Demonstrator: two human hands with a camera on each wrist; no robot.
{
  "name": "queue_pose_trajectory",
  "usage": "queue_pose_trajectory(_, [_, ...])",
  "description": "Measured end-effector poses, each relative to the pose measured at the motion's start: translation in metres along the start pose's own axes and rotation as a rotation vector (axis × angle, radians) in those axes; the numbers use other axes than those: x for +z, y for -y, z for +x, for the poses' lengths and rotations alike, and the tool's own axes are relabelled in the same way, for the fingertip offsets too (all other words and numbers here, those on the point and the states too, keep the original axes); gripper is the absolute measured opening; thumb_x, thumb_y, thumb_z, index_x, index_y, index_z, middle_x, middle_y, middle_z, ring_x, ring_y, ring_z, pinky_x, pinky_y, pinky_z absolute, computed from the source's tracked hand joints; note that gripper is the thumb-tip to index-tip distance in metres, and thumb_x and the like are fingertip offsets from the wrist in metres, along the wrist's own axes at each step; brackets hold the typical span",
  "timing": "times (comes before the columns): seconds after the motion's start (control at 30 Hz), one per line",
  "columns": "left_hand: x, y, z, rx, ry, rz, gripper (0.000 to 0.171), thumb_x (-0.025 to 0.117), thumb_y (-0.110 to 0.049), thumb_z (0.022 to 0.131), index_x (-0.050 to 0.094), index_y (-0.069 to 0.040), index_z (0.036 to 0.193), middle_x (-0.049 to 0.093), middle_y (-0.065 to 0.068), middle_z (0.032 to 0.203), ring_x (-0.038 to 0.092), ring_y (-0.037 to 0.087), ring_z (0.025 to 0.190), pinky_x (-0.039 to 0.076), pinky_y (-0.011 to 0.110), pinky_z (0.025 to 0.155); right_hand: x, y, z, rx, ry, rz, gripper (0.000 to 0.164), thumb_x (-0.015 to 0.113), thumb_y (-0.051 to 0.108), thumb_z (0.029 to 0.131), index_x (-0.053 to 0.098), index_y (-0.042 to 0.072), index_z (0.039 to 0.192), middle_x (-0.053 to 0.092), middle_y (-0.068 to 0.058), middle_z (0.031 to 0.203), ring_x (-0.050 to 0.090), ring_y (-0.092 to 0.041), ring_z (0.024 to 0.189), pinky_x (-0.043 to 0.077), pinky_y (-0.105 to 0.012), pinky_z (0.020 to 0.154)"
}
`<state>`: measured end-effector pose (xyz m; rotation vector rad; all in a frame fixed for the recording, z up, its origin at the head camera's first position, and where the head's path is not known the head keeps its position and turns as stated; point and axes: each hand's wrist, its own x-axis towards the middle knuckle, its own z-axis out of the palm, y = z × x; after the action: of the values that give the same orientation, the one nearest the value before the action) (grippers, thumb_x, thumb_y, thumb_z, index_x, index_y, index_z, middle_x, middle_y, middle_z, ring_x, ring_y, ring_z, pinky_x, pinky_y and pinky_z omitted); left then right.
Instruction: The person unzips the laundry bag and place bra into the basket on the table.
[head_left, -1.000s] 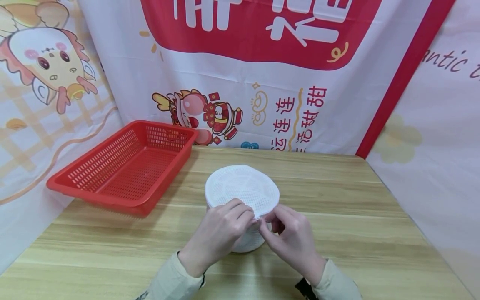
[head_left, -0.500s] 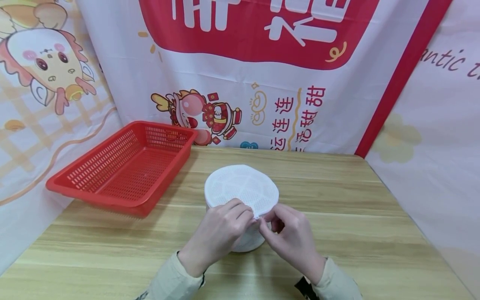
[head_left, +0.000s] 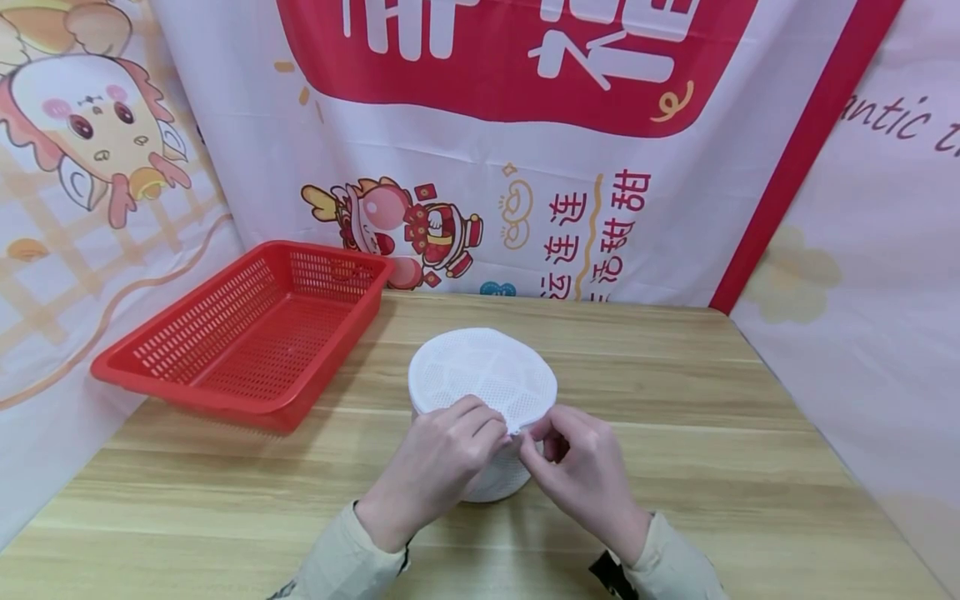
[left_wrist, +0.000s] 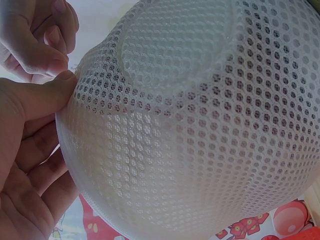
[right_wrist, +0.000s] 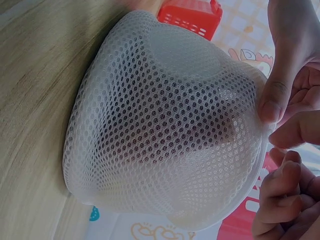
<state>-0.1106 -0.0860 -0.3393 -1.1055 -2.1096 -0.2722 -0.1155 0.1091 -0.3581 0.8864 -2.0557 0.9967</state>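
A white mesh laundry bag point(head_left: 480, 375), round and drum-shaped, stands upright on the table with its flat lid on top. My left hand point(head_left: 450, 467) grips the front of its rim, thumb against the mesh side and fingers over the top, as the left wrist view shows. Right beside it my right hand point(head_left: 581, 475) pinches at the zipper point(head_left: 514, 432) on that rim with thumb and forefinger. The pull itself is mostly hidden by the fingertips. In the right wrist view a darker patch point(right_wrist: 200, 132) shows through the mesh; what it is I cannot tell.
At the back left a red plastic basket point(head_left: 360, 312) with slotted walls stands on the wood-grain table point(head_left: 750, 467). Printed cloth point(head_left: 420, 150) hangs behind the table and along both sides.
Hardly anything differs. Both hands stay at the same spot on the rim, and the bag and basket keep their places; the head view shifts very slightly.
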Motion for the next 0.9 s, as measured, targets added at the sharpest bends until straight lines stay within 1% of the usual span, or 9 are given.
queue_pose_trajectory(0.3, [-0.0005,-0.0002,-0.0008,-0.012,0.016,0.000,0.007,0.076,-0.012,0.087,0.069,-0.008,0.087,0.064,-0.001,0.084,0.061,0.013,0.083,0.054,0.027,0.067,0.0007,0.0005,-0.0009,0.010,-0.003,-0.007,0.018,0.068,0.001,0.074,0.059,0.015,0.069,0.047,0.008,0.059,0.042,-0.002,0.050,0.034,-0.014,0.044])
queue_pose_trajectory(0.57, [-0.0006,-0.0006,-0.0009,-0.025,0.038,-0.008,0.007,0.076,-0.013,0.087,0.070,-0.008,0.088,0.065,-0.001,0.084,0.061,0.013,0.084,0.054,0.026,0.067,-0.0002,0.0009,0.0000,0.008,-0.002,-0.043,0.019,0.069,-0.001,0.073,0.058,0.014,0.069,0.047,0.010,0.060,0.041,0.000,0.051,0.035,-0.014,0.043])
queue_pose_trajectory(0.7, [-0.0013,-0.0007,-0.0005,-0.027,0.050,-0.003,0.008,0.077,-0.014,0.086,0.071,-0.008,0.088,0.065,-0.001,0.084,0.061,0.012,0.084,0.054,0.026,0.068,-0.0006,-0.0009,-0.0009,0.019,-0.009,-0.047,0.017,0.067,0.001,0.074,0.058,0.014,0.069,0.047,0.009,0.059,0.041,-0.001,0.050,0.034,-0.014,0.043])
queue_pose_trajectory(0.9, [-0.0023,0.0006,-0.0010,-0.023,0.043,0.002,0.009,0.077,-0.014,0.086,0.071,-0.009,0.088,0.065,-0.001,0.085,0.061,0.013,0.084,0.055,0.027,0.068,-0.0009,-0.0028,-0.0010,0.014,-0.017,-0.073,0.014,0.066,0.003,0.074,0.059,0.014,0.070,0.047,0.009,0.059,0.041,-0.002,0.051,0.034,-0.015,0.044])
